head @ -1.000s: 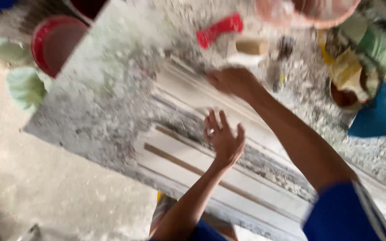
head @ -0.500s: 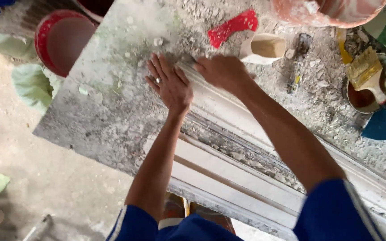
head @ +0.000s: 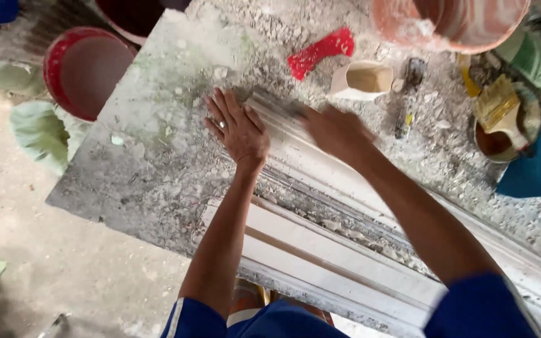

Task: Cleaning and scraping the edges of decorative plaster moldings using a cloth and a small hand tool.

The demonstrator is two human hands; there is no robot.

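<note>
Plaster moulding point(head: 320, 188), long and white, lies slantwise on the dusty grey surface point(head: 151, 156) in the head view. Left hand point(head: 239, 128) rests flat at the moulding's near end, fingers spread apart and clamped on nothing. Right hand point(head: 336, 131), just beside it on the moulding, is blurred, so I cannot tell how its fingers stand. Beyond the moulding sit a red scraper point(head: 320, 51) and a small cup point(head: 363, 80). Pressing unevenly could, I'd guess, crack the moulding's thin ridges or chip that end; loose grit under the palms might scratch it.
</note>
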